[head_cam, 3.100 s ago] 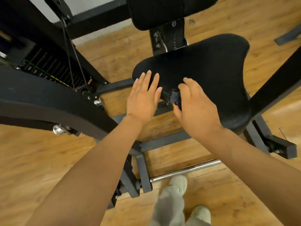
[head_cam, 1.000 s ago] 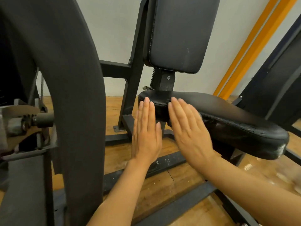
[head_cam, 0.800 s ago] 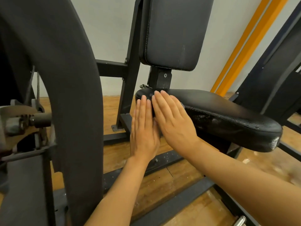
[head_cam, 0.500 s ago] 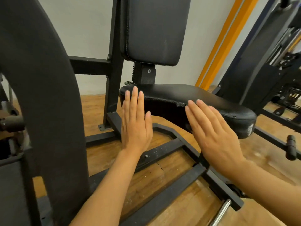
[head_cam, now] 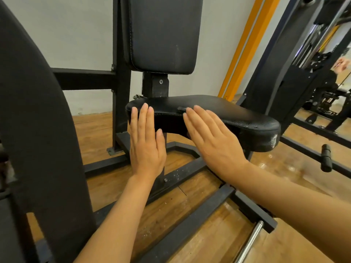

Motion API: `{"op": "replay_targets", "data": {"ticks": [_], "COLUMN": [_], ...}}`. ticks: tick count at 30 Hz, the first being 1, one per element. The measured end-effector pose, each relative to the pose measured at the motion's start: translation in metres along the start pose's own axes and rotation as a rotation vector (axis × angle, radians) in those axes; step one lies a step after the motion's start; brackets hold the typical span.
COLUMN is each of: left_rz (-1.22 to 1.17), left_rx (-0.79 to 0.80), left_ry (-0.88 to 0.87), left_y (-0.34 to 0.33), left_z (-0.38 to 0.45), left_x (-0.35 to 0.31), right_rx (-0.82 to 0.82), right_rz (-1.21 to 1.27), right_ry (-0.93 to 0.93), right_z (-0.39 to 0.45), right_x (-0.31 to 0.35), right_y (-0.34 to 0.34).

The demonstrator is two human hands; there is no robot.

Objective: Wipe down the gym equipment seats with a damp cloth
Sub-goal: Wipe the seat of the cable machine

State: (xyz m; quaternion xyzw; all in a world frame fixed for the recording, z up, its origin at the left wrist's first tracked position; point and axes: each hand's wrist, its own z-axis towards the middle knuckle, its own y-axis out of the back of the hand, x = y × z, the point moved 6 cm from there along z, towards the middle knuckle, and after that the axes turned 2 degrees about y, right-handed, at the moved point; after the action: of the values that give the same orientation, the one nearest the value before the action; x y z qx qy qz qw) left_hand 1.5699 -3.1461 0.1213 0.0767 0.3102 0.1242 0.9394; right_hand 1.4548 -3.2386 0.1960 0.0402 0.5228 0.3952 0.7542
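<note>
Both hands lie flat with straight fingers on the near edge of the black seat pad [head_cam: 218,109], left hand [head_cam: 147,147] toward its backrest end, right hand [head_cam: 212,141] at the middle perhaps covering a small dark cloth [head_cam: 181,109].

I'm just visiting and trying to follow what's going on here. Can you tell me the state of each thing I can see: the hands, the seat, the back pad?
Left hand: open, fingers straight, flat against the seat's near edge.
Right hand: open, fingers straight, fingertips at the seat's near edge.
Seat: level on its post, scuffed pale at the right end.
Back pad: upright above the seat, untouched.
Cloth: none clearly visible.
</note>
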Motion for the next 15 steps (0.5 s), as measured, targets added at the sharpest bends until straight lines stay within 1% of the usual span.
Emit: {"op": "replay_targets", "data": {"ticks": [2, 5, 7, 10, 15], "left_rz": [-0.021, -0.023, -0.015, -0.001, 0.011], "left_rx": [0.0, 0.0, 0.002, 0.003, 0.007], "left_ry": [0.021, 0.04, 0.048, 0.047, 0.042], "left_y": [0.0, 0.0, 0.0, 0.0, 0.003], "left_z": [0.0, 0.0, 0.0, 0.001, 0.001], "left_x": [-0.001, -0.003, -0.003, -0.004, -0.005], "right_rx": [0.009, -0.019, -0.058, -0.107, -0.08], "right_rz": [0.018, 0.051, 0.102, 0.096, 0.064], "right_ry": [-0.034, -0.126, -0.185, -0.235, -0.224], "right_z": [-0.027, -0.06, -0.068, -0.054, 0.006], "right_x": [-0.019, -0.043, -0.051, -0.043, -0.007], "right_y": [0.013, 0.031, 0.035, 0.027, 0.0]}}
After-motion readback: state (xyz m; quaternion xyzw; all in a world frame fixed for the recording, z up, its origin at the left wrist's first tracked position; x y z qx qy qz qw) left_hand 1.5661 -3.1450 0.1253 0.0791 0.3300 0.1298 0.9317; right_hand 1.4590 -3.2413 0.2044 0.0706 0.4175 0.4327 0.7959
